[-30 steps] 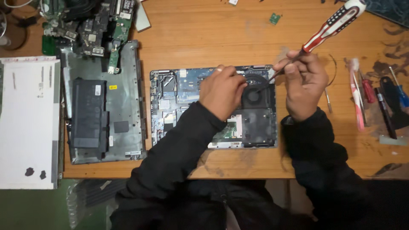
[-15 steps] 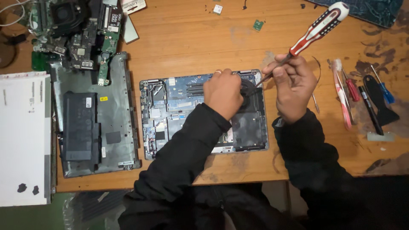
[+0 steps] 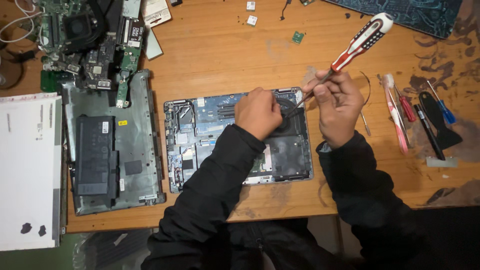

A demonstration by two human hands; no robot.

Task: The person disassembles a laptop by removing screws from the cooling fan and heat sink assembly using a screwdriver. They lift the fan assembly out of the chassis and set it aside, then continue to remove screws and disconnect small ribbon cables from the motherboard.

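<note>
Screwdriver (image 3: 357,44) — right hand (image 3: 340,107) fingers pinch its shaft; left hand (image 3: 257,112) curled on laptop base (image 3: 200,130).

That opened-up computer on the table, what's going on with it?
A person is working inside an opened grey laptop base on a wooden table. The right hand grips a red-and-white striped screwdriver, its tip down by the black round fan. The left hand rests on the parts beside it.

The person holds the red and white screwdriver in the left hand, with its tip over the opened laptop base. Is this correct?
Not quite: the head view shows the red and white screwdriver in the right hand, not the left. Its tip is indeed over the opened laptop base.
</note>
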